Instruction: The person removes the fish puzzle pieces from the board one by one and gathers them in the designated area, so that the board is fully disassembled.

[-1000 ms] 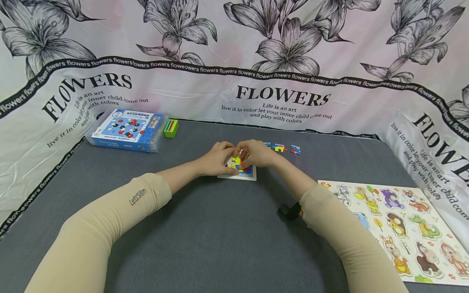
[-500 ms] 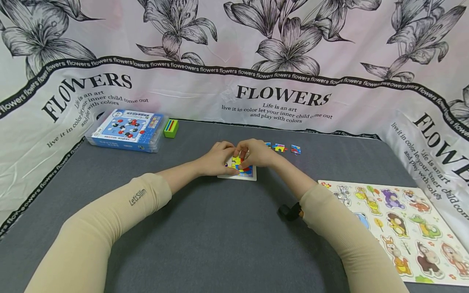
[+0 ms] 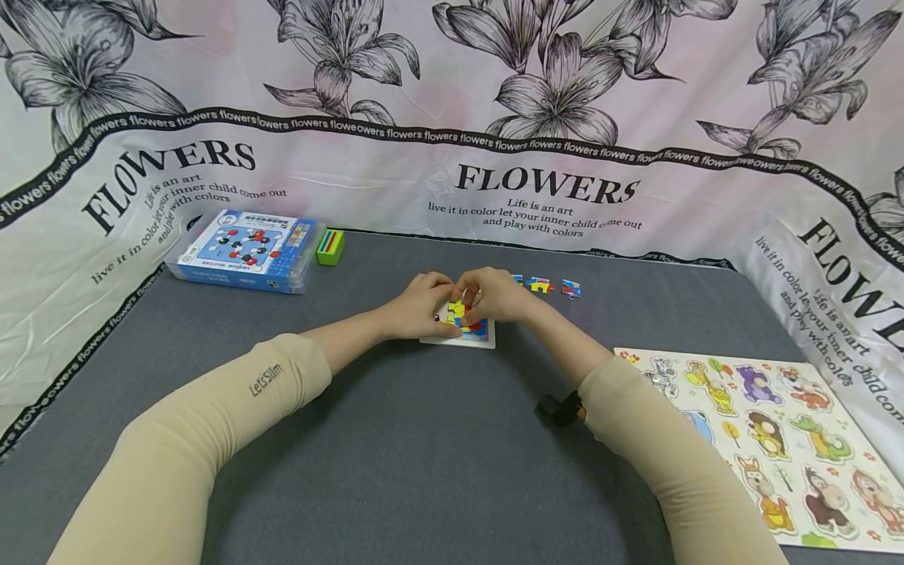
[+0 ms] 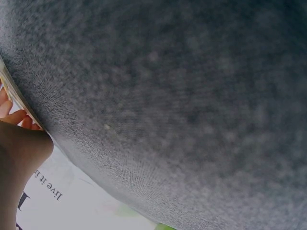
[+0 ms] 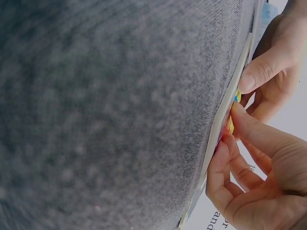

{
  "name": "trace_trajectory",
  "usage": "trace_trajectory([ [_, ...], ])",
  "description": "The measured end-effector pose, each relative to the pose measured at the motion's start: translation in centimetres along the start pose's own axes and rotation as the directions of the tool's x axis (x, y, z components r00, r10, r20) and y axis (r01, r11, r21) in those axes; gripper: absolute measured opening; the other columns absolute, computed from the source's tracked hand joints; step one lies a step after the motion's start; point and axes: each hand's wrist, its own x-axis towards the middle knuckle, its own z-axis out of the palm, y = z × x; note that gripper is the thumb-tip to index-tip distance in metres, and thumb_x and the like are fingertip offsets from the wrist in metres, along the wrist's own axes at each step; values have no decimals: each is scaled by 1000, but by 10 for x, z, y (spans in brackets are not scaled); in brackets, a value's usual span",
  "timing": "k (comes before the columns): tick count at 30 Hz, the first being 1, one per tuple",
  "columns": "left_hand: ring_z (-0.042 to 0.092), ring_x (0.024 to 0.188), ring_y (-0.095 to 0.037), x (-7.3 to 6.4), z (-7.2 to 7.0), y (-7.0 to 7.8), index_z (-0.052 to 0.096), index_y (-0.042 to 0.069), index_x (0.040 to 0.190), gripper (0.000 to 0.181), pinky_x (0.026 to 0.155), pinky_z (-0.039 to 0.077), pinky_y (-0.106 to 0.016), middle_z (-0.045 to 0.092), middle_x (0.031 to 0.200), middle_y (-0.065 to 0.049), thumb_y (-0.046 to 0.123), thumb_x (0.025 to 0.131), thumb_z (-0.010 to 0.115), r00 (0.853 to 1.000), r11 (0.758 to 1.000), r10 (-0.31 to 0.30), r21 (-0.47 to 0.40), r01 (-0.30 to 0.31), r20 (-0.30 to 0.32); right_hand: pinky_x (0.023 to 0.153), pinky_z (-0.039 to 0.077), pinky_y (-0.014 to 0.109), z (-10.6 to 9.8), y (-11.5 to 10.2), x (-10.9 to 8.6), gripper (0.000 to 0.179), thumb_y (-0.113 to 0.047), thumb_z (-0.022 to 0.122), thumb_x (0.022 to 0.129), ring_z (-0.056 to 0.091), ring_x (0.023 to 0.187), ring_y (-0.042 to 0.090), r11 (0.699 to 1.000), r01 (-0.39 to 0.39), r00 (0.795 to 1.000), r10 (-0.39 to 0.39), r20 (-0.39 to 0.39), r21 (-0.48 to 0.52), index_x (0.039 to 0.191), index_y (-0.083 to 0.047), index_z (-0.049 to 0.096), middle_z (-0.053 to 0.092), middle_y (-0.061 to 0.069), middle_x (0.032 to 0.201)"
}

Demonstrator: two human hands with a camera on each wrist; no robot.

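A small jigsaw board [image 3: 483, 343] with a pale rim lies mid-table in the head view, with yellow, red and blue pieces in it. My left hand [image 3: 417, 308] holds the board's left side, thumb over the near part and fingers at the far side. Opposite it, my right hand [image 3: 497, 295] pinches a yellow puzzle piece [image 5: 231, 125] low over the board between thumb and curled fingers; the hand covers much of the piece. In the left wrist view, only the edge of my left hand [image 4: 24, 155] shows at the left border.
Loose puzzle pieces [image 3: 540, 285] lie behind my right hand. A blue boxed set [image 3: 243, 251] and a small green box [image 3: 329, 248] stand at the back left. An animal picture board [image 3: 787, 486] lies at right, partly under my right forearm. A flower-printed cloth [image 3: 367, 173] hangs behind.
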Motion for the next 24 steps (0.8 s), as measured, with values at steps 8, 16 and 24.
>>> trace_trajectory([
  [8,34,136,-34,1,1,-2,48,6,144,71,114,33,-51,40,149,-15,41,87,73,1000,1000,4,-2,-4,-4,69,48,25,-1,0,1,35,-13,83,77,63,89,22,1000,-12,1000,12,6,5,109,-12,68,72,9,98],
  [16,35,135,-34,1,1,-2,50,7,143,70,114,34,-51,40,149,-16,41,86,74,1000,1000,8,0,-8,-11,67,48,25,-1,0,1,36,-13,83,77,63,86,21,1000,-16,1000,16,8,4,108,-12,67,72,9,96],
  [24,34,136,-33,2,2,-3,46,5,146,75,113,34,-50,39,149,-16,41,86,74,1000,1000,1,-1,-1,-9,68,49,25,-4,-2,-2,27,-9,80,80,62,84,21,1000,11,1000,-11,-3,17,103,-11,68,70,10,93],
])
